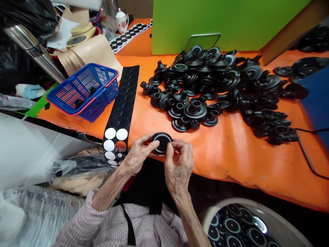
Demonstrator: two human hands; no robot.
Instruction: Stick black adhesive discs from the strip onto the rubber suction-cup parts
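Between my two hands, at the table's front edge, is a round black disc-shaped part (161, 145) with a pale ring on its face. My left hand (141, 151) grips its left side, the thumb lying on the face. At the right rim, my right hand (179, 161) pinches with thumb and forefinger. Left of my hands runs a black sheet of round stickers (123, 99); white backing circles show at its near end. Beyond my hands lies a big pile of black flanged parts (195, 108), many with a short hollow stem pointing up.
A blue plastic basket (96, 108) with a few small black pieces stands left on the orange table (221, 151). A tub (267, 207) of black discs sits below the front edge at right. A green panel (226, 24) rises behind the pile. A wire stand (305, 151) juts out right.
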